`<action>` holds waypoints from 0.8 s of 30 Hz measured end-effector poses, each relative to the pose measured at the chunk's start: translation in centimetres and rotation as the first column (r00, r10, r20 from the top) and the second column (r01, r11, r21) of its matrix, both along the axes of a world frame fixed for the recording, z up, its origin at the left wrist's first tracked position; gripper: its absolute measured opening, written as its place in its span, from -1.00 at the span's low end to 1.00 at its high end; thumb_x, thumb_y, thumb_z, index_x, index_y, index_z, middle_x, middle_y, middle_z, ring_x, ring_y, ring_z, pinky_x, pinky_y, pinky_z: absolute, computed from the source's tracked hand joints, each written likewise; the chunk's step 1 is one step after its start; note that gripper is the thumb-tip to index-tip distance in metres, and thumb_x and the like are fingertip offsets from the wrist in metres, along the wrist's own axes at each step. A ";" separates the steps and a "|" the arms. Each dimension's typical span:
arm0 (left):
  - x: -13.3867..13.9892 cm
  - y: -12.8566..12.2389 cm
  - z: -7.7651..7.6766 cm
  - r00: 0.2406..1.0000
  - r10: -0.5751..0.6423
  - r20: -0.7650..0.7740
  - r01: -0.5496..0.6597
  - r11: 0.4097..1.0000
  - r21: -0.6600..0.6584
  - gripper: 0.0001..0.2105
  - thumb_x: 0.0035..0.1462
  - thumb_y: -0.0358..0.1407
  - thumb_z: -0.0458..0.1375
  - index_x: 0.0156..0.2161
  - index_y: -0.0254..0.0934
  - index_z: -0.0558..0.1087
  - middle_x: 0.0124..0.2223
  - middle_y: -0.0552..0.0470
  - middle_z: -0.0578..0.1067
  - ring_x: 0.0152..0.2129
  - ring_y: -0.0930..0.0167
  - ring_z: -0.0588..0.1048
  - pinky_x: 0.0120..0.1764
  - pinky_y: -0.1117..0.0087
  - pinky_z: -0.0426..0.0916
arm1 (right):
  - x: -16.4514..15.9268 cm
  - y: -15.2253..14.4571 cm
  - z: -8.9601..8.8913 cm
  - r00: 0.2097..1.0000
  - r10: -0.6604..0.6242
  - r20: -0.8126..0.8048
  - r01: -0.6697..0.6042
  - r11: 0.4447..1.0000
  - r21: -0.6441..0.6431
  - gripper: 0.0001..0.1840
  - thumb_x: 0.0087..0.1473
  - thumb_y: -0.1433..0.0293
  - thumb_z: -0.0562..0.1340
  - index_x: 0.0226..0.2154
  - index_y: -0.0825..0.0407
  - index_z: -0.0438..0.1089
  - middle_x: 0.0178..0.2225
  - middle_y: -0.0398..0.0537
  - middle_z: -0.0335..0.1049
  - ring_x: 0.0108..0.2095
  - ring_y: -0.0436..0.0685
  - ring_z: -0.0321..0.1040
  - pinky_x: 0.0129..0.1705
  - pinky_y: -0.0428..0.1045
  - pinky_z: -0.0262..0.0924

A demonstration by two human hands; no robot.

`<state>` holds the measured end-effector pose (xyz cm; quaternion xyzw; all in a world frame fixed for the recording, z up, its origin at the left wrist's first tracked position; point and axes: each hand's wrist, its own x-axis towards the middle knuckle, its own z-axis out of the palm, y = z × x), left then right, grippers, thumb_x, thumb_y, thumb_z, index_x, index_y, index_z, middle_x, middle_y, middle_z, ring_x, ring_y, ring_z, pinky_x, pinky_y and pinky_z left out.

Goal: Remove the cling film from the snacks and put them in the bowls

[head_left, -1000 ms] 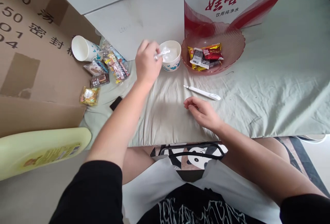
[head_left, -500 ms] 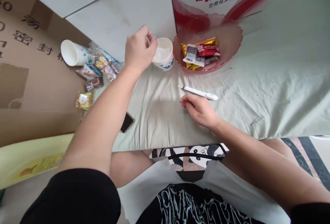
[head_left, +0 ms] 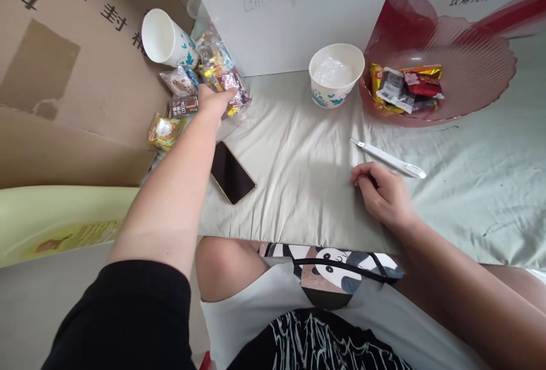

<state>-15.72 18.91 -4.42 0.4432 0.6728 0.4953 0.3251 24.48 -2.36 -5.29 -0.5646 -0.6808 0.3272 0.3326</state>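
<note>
1. Left hand (head_left: 211,103): reaches palm-down onto the heap of packets (head_left: 230,81); its fingertips are partly hidden, so I cannot tell whether the fingers are wide or holding one.
2. The packets: on the surface (head_left: 290,148), at nine o'clock from the upright cup (head_left: 330,97); the tipped cup (head_left: 174,43) is at their ten o'clock.
3. Right hand (head_left: 384,195): at five o'clock from the upright cup; fingers curled narrow; cutter (head_left: 388,158) near, at its twelve; phone (head_left: 233,174) well apart, at its nine.
4. Upright cup: clear plastic (head_left: 333,71) inside; bowl (head_left: 473,74) of snacks (head_left: 409,90) just beside, at three o'clock.
</note>
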 end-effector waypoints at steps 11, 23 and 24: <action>9.8 -13.3 3.6 0.828 -0.168 0.535 0.218 0.975 -0.031 -0.54 -0.27 -0.25 0.51 -0.19 -0.22 0.50 -0.29 0.11 0.62 -0.23 0.32 0.60 -0.13 0.23 0.50 | 0.4 0.1 -0.1 0.998 0.057 -0.015 -0.056 0.998 0.016 -0.88 0.18 0.34 0.17 -0.24 -0.07 0.41 -0.38 -0.04 0.47 -0.41 0.16 0.39 -0.32 0.09 0.31; 20.7 -20.2 0.7 0.542 -0.379 0.750 0.585 0.811 -0.013 -0.46 -0.11 -0.16 0.52 -0.02 -0.24 0.49 -0.11 -0.04 0.66 -0.12 0.23 0.64 -0.03 0.26 0.51 | -0.2 -0.5 -0.3 0.949 0.315 -0.023 -0.282 0.878 0.386 -0.84 0.22 0.18 0.32 -0.31 -0.15 0.60 0.00 0.03 0.38 0.07 0.32 0.33 0.18 0.29 0.23; 20.7 -20.2 0.5 0.557 -0.412 0.721 0.583 0.813 0.014 -0.45 -0.10 -0.16 0.52 0.00 -0.23 0.48 -0.07 -0.05 0.65 -0.07 0.23 0.63 0.02 0.24 0.49 | -0.3 -0.5 -0.2 0.951 0.308 -0.038 -0.271 0.883 0.384 -0.80 0.23 0.17 0.31 -0.35 -0.13 0.60 -0.08 0.04 0.39 0.00 0.29 0.35 0.13 0.26 0.26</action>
